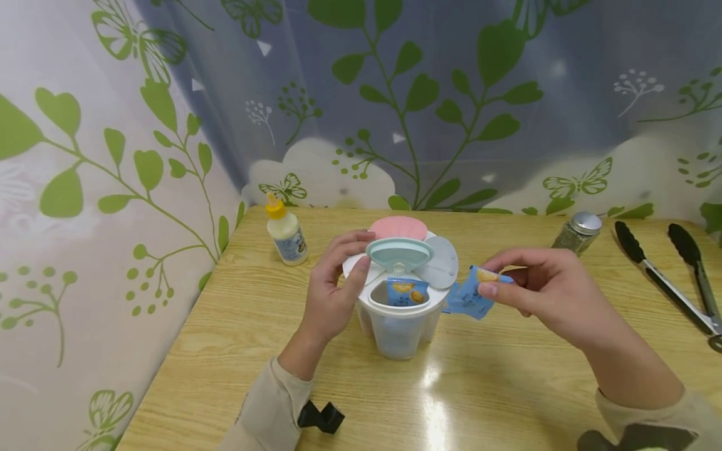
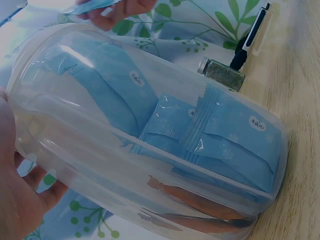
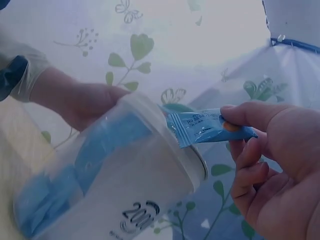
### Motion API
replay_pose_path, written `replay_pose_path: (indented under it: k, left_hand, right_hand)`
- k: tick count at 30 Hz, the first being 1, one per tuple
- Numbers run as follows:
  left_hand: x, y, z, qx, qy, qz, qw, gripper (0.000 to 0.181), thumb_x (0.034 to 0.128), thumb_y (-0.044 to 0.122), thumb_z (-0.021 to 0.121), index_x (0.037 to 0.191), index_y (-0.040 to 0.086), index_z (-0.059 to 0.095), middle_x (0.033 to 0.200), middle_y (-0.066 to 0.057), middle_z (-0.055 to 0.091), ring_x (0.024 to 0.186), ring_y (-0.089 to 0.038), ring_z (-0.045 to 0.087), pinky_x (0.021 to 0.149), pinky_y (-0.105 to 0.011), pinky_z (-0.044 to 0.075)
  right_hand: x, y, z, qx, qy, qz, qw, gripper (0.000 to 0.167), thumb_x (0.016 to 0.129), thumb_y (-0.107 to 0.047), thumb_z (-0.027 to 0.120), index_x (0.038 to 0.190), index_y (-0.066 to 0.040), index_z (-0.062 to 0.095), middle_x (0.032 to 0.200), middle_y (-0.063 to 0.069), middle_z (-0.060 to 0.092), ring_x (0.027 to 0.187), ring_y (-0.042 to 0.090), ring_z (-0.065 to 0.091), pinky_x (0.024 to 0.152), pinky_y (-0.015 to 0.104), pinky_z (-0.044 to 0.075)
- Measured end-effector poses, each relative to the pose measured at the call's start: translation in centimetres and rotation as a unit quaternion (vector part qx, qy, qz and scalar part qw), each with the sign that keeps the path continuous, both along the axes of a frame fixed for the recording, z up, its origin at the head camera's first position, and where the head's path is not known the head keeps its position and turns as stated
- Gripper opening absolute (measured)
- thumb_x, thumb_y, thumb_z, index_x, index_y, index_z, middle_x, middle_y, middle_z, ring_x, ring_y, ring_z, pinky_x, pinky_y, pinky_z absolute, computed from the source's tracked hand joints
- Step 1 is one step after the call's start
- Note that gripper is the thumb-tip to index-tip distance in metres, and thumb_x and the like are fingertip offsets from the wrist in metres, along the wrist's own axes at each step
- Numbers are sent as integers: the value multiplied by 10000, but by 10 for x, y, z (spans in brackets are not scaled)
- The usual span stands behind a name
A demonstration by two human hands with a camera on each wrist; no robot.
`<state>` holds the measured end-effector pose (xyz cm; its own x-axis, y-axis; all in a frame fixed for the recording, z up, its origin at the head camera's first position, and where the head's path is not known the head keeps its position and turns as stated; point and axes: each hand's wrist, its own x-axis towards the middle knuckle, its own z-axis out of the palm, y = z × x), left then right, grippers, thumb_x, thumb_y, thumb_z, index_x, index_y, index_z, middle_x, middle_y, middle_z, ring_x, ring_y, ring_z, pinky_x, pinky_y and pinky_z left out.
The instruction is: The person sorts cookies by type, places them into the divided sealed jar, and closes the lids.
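Observation:
A clear multi-compartment container point(image 1: 398, 335) with a white top stands upright on the table, its pale green flap point(image 1: 400, 253) raised over one opening. Inside that opening sits a blue snack packet point(image 1: 408, 292), and several more blue packets point(image 2: 235, 137) show through the wall. My left hand point(image 1: 333, 282) grips the container at its upper left side, thumb on the lid edge. To the right of the lid, my right hand point(image 1: 555, 291) pinches another blue snack packet point(image 3: 207, 129) between thumb and fingers. Brown-wrapped pieces point(image 2: 200, 200) lie in a neighbouring compartment.
A bottle with a yellow cap point(image 1: 287, 232) stands behind and left of the container. At the back right are a metal-capped jar of green flakes point(image 1: 578, 233) and black-tipped tongs point(image 1: 671, 285). Patterned cloth walls point(image 1: 395, 106) border the wooden table point(image 1: 225, 369).

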<state>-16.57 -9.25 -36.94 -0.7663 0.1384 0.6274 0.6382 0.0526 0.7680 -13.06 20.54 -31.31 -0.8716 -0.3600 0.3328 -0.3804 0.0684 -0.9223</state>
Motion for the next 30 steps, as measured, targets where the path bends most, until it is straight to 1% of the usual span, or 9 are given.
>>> replay_pose_path:
  k: [3,8,12,16,19,22,25,27,30]
  left_hand:
    - [-1,0,-1,-7,13,-3,10000,201,986,94,548,1115,-18,654,1301,-156,603,1278,-256,551,999,-289,513]
    - [-1,-1,-1,-23,5,18,10000,203,985,89,544,1119,-16,655,1302,-148,604,1281,-250,549,1001,-287,512]
    - [-1,-1,-1,-24,-9,34,10000,200,982,82,547,1119,-16,656,1300,-148,606,1284,-248,547,1006,-286,507]
    - [-1,-1,-2,7,2,13,10000,197,980,80,554,1116,-18,657,1298,-155,606,1285,-254,546,1018,-295,504]
    - [-1,0,-2,31,28,-4,10000,200,981,87,556,1118,-20,656,1297,-159,606,1288,-257,544,1035,-308,499]
    - [-2,0,-3,39,67,-18,10000,206,985,98,558,1119,-23,655,1296,-165,607,1289,-262,543,1040,-317,497]
    - [-2,0,-3,40,93,-18,9999,211,986,106,558,1119,-26,656,1294,-170,607,1286,-264,545,1033,-314,500]
    - [-2,0,-2,50,89,-19,9999,211,983,104,559,1116,-28,655,1293,-173,607,1284,-265,545,1026,-311,503]
    - [-2,0,-2,59,60,-16,10000,207,980,91,555,1117,-28,654,1295,-172,605,1284,-262,545,1025,-308,503]
  right_hand:
    - [0,-10,8,-150,33,-17,9999,253,848,135,674,1017,-45,731,830,-53,710,505,150,431,420,326,300]
    - [3,-28,20,-252,-94,-159,9995,229,853,89,702,1012,-70,741,769,-66,690,497,158,397,421,326,290]
    - [5,-45,25,-340,6,-146,9993,231,845,72,722,1025,-69,752,758,-54,672,485,162,367,404,327,281]
    - [7,-57,28,-48,437,-66,9990,226,842,67,731,1040,-40,746,749,-36,626,478,145,351,388,307,279]
    - [8,-63,28,258,922,-109,9953,254,828,82,737,1055,-31,746,711,-41,590,474,123,351,389,278,292]
    - [8,-67,26,731,1545,-329,9847,277,810,50,768,1056,-79,763,736,-80,608,483,75,369,414,227,325]
    - [9,-70,23,1122,2138,-606,9685,296,782,15,806,1044,-121,775,741,-113,612,501,32,382,448,173,341]
    - [10,-70,22,1219,2325,-703,9624,299,768,10,818,1030,-126,778,755,-103,632,503,20,387,455,159,339]
    - [10,-66,19,1221,2200,-676,9655,300,774,15,813,1032,-133,773,752,-105,636,483,19,378,436,160,330]
